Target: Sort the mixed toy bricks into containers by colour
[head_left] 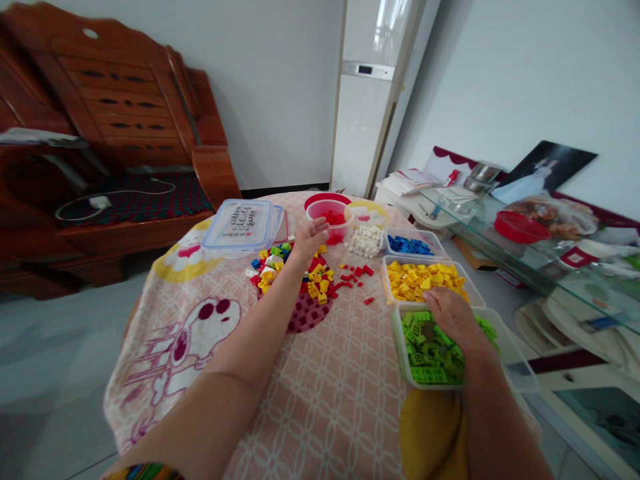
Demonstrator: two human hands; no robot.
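- Wooden bench (125, 100) at far left, a white cable (100, 201) lying on its dark seat.
- Clear lids (239, 225) with blue rims, on the patterned tablecloth (345, 380).
- Mixed pile of toy bricks (318, 285): yellow, red, green, blue and white, jumbled, small and glossy. The left forearm crosses it and hides part of it.
- Left hand (311, 239), fingers stretched out and thumb apart, above the pile's far edge and in front of the round tub; no brick can be made out in it.
- Round tub (336, 237), translucent pinkish, holding red bricks.
- Loose red bricks (357, 272) scattered on the cloth, right of the pile.
- White bricks (366, 241), heaped just beside the tub.
- Blue bricks (410, 245) in a clear box.
- Yellow bricks (423, 280), chunky, filling the next box nearer.
- Green bricks (431, 350), some with studs up, in the nearest box; the right hand and forearm cover part.
- Right hand (450, 312), over the border of the yellow and green boxes, fingers partly hidden; cannot tell whether they are closed on anything.
- Glass table (565, 283) at far right, with a red bowl (521, 227) and bags.
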